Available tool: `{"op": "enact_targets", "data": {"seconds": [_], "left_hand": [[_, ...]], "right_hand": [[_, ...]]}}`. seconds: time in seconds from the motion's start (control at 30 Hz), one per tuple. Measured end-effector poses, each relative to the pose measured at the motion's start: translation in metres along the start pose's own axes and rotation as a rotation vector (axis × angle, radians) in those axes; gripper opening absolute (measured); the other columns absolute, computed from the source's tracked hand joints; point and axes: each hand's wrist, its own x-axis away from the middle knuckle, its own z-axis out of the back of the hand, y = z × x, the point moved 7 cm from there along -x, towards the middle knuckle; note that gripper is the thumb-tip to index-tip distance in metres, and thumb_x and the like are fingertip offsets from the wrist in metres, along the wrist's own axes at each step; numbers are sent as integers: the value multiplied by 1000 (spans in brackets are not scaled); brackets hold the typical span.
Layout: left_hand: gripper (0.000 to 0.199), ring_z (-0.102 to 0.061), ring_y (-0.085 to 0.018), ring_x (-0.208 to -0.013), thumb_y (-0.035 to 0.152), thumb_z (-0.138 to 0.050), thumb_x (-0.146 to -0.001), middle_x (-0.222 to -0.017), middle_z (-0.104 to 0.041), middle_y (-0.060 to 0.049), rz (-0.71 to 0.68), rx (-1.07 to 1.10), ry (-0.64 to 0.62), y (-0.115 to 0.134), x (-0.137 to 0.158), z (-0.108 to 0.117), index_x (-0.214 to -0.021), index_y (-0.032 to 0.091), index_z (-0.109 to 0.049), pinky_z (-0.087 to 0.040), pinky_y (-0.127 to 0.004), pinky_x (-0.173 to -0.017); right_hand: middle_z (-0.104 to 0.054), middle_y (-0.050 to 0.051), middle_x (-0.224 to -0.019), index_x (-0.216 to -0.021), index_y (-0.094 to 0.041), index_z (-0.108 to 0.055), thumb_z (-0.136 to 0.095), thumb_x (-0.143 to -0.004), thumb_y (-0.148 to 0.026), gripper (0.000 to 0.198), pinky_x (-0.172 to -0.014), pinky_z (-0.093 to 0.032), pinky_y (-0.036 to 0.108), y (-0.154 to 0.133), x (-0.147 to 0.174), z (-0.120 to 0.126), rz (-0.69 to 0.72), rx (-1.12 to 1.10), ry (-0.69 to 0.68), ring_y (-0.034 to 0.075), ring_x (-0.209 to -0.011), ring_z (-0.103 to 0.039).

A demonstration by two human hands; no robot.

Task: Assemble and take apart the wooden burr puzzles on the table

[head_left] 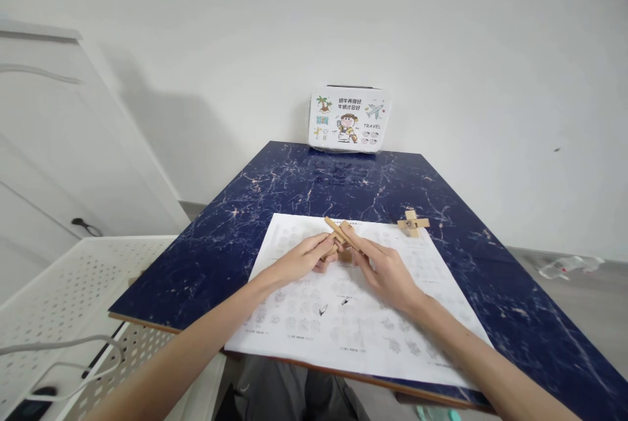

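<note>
My left hand (314,254) and my right hand (385,270) meet above the middle of a printed paper sheet (289,326). Between them, their closed fingers grip several light wooden puzzle sticks (334,227), crossed at an angle. One stick points up and to the left; my fingers partly cover the others, so how they fit together is hard to see. A cross-shaped wooden interlocking puzzle (413,223) lies near the sheet's far right corner, apart from both hands. Rows of small diagrams are printed on the sheet.
The sheet lies on a dark blue marbled table (235,231). A white cartoon-printed case (349,119) stands at the table's far edge by the wall. To the left is a white perforated surface (98,277) with a cable (63,344). Crumpled clear plastic (564,267) lies on the floor at right.
</note>
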Motion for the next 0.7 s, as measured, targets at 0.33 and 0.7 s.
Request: {"op": "enact_targets", "data": {"seconds": [0.33,0.7], "left_hand": [[39,-27,-9,-58,53,-47,-105,-78,-41,3,-3,9,19,0,-3,-1,-84,20,-44,-21,-30,-55],[32,-25,-9,-57,46,-46,-106,-78,-41,3,4,81,-21,2,-2,-6,-88,20,-47,-18,-31,-56]], "right_hand": [[-77,8,-109,-159,-30,-42,-40,-107,-21,53,-73,-59,33,-3,-2,0,-21,38,12,21,-81,-73],[-77,8,-110,-160,-31,-40,-39,-107,-20,54,-72,-56,33,-1,-1,0,-23,44,17,21,-79,-71]]}}
